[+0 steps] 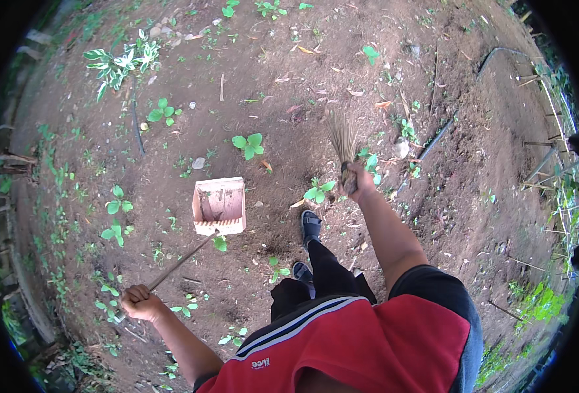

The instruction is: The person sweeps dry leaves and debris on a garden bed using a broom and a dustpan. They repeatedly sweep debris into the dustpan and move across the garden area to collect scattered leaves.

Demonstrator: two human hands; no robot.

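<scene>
My left hand (pixel 141 303) is closed around the stick handle (pixel 181 261) of a pale pink dustpan (pixel 220 202). The dustpan rests on the bare soil to the left of my feet, with some dark dirt on its inner surface. In my right hand (pixel 358 181) is a short stick broom (pixel 342 135), gripped at its bound end. Its thin bristles fan out away from me over the ground, ahead and to the right of my sandalled feet. Whether the bristle tips touch the soil, I cannot tell.
Small green seedlings (pixel 250 145), dry leaves and stones (pixel 198 163) are scattered over the soil. A variegated plant (pixel 122 61) grows at the upper left. A dark hose or pipe (pixel 437 136) lies on the right. Stick fencing (pixel 555 118) borders the far right, and wooden edging (pixel 29 290) the left.
</scene>
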